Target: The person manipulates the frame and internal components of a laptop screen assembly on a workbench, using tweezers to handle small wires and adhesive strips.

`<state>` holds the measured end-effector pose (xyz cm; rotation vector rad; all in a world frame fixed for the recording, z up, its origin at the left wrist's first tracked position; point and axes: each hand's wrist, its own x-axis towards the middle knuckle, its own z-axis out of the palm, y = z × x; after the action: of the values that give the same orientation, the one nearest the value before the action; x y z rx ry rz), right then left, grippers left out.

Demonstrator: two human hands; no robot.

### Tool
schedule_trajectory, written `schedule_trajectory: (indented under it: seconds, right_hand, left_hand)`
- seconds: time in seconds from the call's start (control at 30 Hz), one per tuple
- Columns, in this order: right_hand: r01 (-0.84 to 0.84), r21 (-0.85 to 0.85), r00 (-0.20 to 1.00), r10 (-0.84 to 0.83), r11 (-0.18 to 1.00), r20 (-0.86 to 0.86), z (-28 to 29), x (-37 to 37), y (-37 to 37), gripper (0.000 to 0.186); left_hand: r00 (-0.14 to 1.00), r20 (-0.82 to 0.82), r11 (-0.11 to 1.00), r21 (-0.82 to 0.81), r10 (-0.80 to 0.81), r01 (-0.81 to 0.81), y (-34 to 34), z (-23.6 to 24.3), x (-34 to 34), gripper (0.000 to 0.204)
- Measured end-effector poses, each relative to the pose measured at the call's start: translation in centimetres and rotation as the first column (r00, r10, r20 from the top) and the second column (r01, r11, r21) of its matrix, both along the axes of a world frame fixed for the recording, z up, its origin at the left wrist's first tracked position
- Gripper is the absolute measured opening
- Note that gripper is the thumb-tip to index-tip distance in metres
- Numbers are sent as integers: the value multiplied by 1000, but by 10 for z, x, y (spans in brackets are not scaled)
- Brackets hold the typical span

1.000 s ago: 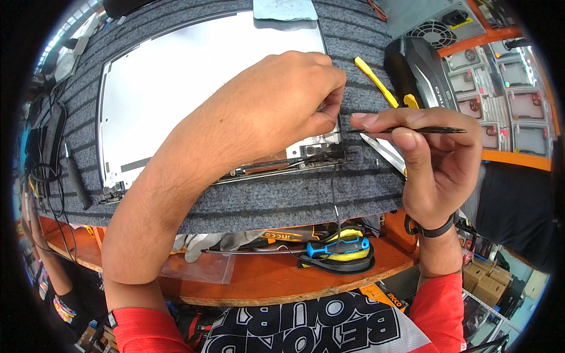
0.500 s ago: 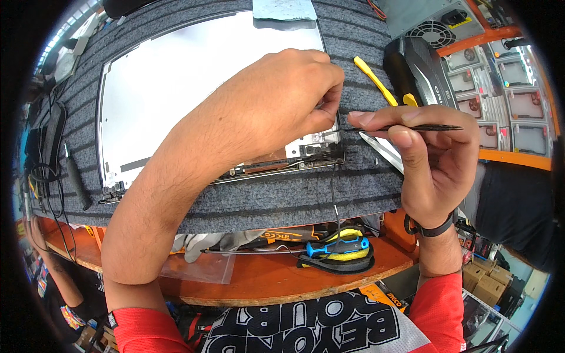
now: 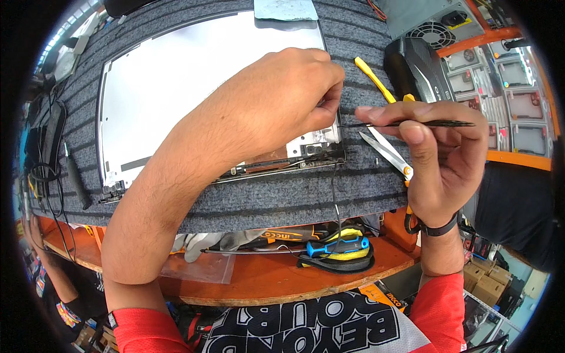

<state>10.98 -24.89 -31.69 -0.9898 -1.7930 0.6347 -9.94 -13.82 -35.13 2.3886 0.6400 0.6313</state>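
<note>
Two bare hands work close together: the left hand [image 3: 303,88] curls over a white flat panel [image 3: 170,88] near its lower right corner, whatever it may hold hidden; the right hand [image 3: 444,150] pinches a slim black tool [image 3: 450,123]. A light, steady pinch should serve best. The tool points left toward the panel's right edge, long axis nearly level. Scissors [image 3: 386,152] lie beside, on gray striped carpet [image 3: 276,200].

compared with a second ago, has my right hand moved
Yes, your right hand shifted slightly rightward, away from the display panel, uncovering more of the scissors.
</note>
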Motion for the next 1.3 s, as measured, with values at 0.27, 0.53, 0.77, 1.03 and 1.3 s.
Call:
schedule_trajectory:
  seconds: [0.27,0.53,0.77,1.03,1.3]
  right_hand:
    - [-39,12,999,39,999,15,-1,3,4,16]
    - [-21,-25,999,22,999,34,-2,1,3,17]
    - [-12,-33,998,14,999,54,-4,2,3,16]
    - [-6,-39,999,8,999,43,-4,1,3,17]
    - [-13,-47,997,16,999,71,-3,3,1,15]
  left_hand:
    - [1000,-11,1000,3,10,-10,-1,-1,-2,16]
    - [999,-16,999,-3,36,-36,-2,0,1,18]
    - [999,-22,999,-17,37,-37,-1,0,1,17]
    - [999,-33,999,-22,43,-44,-2,1,1,18]
    - [1000,16,999,27,22,-22,-1,-3,0,18]
